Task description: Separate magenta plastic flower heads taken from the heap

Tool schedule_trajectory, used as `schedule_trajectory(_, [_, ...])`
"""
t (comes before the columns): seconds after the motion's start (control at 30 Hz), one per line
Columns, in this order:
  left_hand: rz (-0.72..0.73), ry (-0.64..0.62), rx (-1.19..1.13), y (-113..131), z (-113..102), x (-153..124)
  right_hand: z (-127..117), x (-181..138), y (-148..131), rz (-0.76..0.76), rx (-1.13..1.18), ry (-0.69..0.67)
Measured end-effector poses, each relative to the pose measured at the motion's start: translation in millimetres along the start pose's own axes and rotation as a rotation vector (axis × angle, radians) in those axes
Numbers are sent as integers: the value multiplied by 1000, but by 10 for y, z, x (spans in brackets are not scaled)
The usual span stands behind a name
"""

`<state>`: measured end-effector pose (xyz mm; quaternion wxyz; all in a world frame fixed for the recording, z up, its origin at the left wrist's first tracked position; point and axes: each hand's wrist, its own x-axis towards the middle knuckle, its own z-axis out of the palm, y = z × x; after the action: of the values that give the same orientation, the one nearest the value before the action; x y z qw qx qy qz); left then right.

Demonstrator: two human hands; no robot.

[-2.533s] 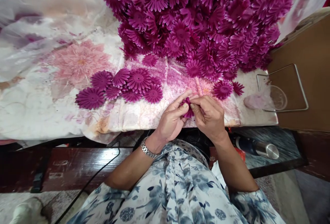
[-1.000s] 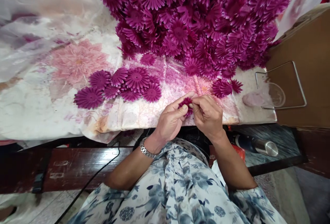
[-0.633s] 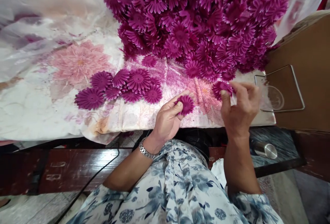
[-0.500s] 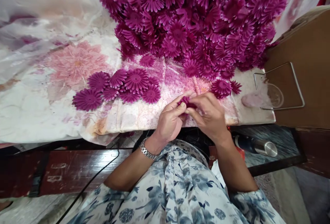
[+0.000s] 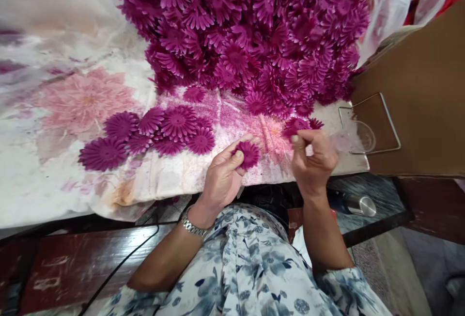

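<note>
Left hand (image 5: 223,176) has one small magenta plastic daisy-shaped flower (image 5: 248,154) pinched between thumb and fingers, right at the near edge of the white floral-print tablecloth (image 5: 54,180); right hand (image 5: 313,158) is curled with fingertips closed on another loose magenta flower (image 5: 296,126) just beside the big heap of magenta flowers (image 5: 247,30); too many there to count; roughly eight more lie in a flat cluster of magenta flowers (image 5: 152,132) to the left, with bare cloth around them; a brown cardboard box (image 5: 417,88) closes off the right side.
</note>
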<state>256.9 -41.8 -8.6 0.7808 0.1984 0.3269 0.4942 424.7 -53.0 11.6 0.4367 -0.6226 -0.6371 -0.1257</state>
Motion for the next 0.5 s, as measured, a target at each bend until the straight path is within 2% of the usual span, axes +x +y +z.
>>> schedule_trajectory(0.07, [3, 25, 10, 28, 5, 7, -53, 90, 183, -11, -202, 68])
schedule_trajectory(0.1, [5, 30, 14, 39, 8, 10, -62, 123, 264, -7, -278, 52])
schedule_trajectory(0.2, [30, 22, 14, 48, 8, 20, -8, 139, 404, -15, -371, -145])
schedule_trajectory(0.27, [33, 7, 12, 42, -1, 22, 52, 94, 404, -28, -383, -285])
schedule_trajectory(0.33, [32, -3, 13, 35, -9, 20, 88, 40, 372, -31, -394, -369])
schedule_trajectory(0.4, [31, -6, 15, 34, -4, 16, 87, 3, 351, -15, -412, -392])
schedule_trajectory(0.5, [39, -1, 15, 37, 35, 15, 53, -1, 380, 27, -452, -348])
